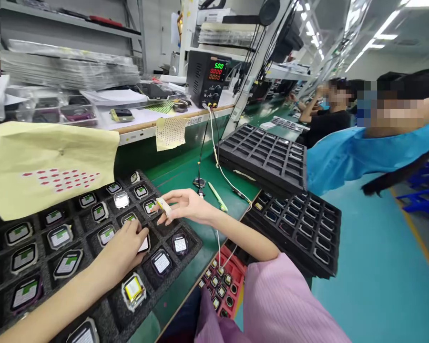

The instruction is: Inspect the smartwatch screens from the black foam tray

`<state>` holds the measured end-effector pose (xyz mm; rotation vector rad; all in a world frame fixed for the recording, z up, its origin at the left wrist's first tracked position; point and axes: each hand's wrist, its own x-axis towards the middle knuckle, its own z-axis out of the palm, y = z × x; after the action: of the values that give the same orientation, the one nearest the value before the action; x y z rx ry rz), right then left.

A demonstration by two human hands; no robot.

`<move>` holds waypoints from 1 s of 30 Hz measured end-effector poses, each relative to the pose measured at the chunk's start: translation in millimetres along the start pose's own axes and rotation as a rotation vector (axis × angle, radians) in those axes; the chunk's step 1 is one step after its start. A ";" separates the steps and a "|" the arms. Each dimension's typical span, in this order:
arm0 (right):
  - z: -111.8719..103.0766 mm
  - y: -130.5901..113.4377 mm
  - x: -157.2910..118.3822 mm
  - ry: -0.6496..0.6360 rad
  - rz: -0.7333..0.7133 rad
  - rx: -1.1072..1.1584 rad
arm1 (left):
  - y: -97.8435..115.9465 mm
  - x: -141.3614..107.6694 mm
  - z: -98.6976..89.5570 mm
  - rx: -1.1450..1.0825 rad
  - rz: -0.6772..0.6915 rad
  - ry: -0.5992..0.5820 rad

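Observation:
My right hand (pixel 186 206) holds a small watch case with a yellow part (pixel 163 206) between thumb and fingers, above the black foam tray (pixel 196 245). Lower and to the left, my left hand (pixel 127 245) has its fingers curled over a watch with a lit screen (pixel 144 244) in a tray compartment. Around both hands sit several watches with lit green-and-white or white screens, such as the purple-edged one (pixel 161 262). One watch (pixel 133 291) lies with its yellow battery showing.
A power supply (pixel 209 78) stands on the shelf. Stacked black trays (pixel 264 155) are at the right, and a red tray (pixel 229 281) is low in front. A green pen (pixel 218 196) and cables lie on the bench. People sit at the right.

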<state>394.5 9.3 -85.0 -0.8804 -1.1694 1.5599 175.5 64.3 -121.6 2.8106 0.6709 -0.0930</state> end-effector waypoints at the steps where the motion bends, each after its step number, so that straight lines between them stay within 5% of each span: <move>1: 3.9 1.5 0.5 -0.007 0.012 0.075 | -5.6 -3.0 4.1 -0.055 0.036 0.033; 8: 25.8 14.4 14.7 0.152 -0.045 0.038 | -15.5 -20.2 3.9 -0.389 0.024 0.281; 13: 37.2 15.8 22.8 0.124 -0.036 -0.058 | -16.2 -44.8 -21.7 -1.218 -0.258 0.453; 17: 50.0 14.5 27.9 0.062 -0.069 -0.092 | -14.5 -66.4 -40.1 -1.587 -0.351 0.487; 26: 72.5 16.7 40.5 0.155 -0.176 -0.254 | -7.6 -75.3 -35.5 -1.798 -0.422 0.567; 30: 75.6 17.1 39.4 0.145 -0.173 -0.299 | -3.4 -78.1 -37.0 -1.932 -0.327 0.562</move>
<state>309.2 25.7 -80.3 -1.0388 -1.3553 1.1808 104.5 42.6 -77.2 0.8211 0.6630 0.8162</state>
